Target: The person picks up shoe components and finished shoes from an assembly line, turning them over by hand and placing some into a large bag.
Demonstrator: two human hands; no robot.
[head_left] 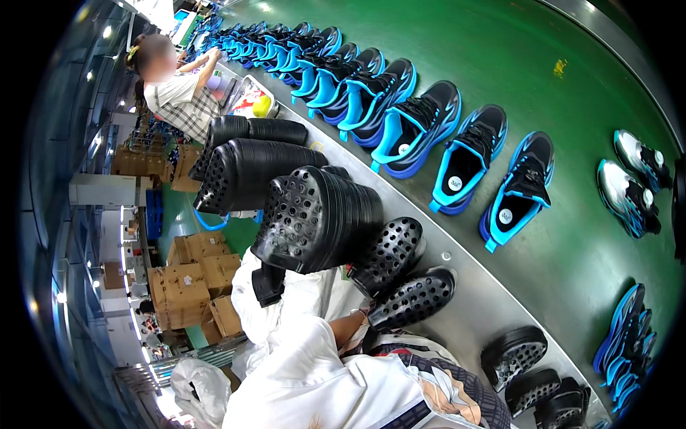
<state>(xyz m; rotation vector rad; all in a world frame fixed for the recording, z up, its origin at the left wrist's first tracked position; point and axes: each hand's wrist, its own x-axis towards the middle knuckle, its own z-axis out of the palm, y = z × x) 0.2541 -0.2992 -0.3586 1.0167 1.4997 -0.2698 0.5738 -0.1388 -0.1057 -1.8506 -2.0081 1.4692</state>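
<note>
Reaches with bare wrist [348, 329] to pair of black perforated shoe-shaped pieces [416, 297], near, at left side of metal ledge [468, 304]. Cannot tell finger opening or grip for either hand; hidden from view around pieces. Note thick black stack [321, 214] just left of pair, black-and-blue sneakers [489, 132] farther on green surface [543, 79], more perforated pieces [513, 357] near right.

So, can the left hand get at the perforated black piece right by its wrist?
Likely yes: the left wrist comes right up to the black piece, with nothing visible between them. The fingers are hidden, though, so I can't tell their grip.
</note>
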